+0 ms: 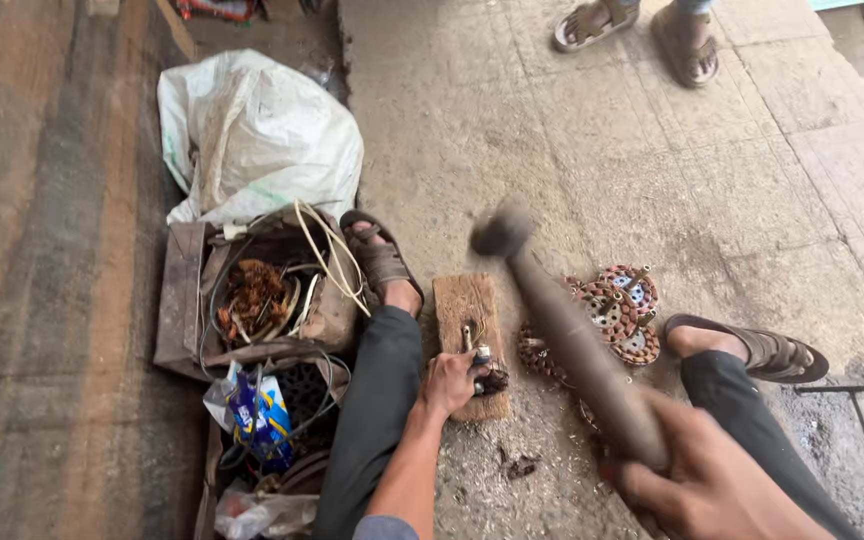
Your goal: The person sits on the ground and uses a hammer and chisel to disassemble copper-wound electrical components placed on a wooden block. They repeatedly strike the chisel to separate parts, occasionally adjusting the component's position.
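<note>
- Wood first: a small wooden block [470, 340] lies flat on the concrete floor [592, 130], between the person's two sandalled feet.
- The left hand [449, 382] is curled around a small metal part [479, 362], pinning it against the near half of the block; a dark scrap sits just beside the fingers at the block's near right corner.
- The right hand [704, 480] is wrapped tight around the handle of a hammer [562, 335], whose blurred head hangs above the block's far right corner, clear of the part.
- Copper-wound motor stators [620, 305] lie on the floor just right of the block, partly under the hammer handle.
- To the left, a battered box of wire scrap [257, 300] touches the left foot, with a white sack [252, 135] beyond it and blue packets [257, 410] nearer.
- The floor beyond the block is open up to another person's sandalled feet [642, 30] at the far edge.
- A thin metal frame [857, 400] edges in at the right.
</note>
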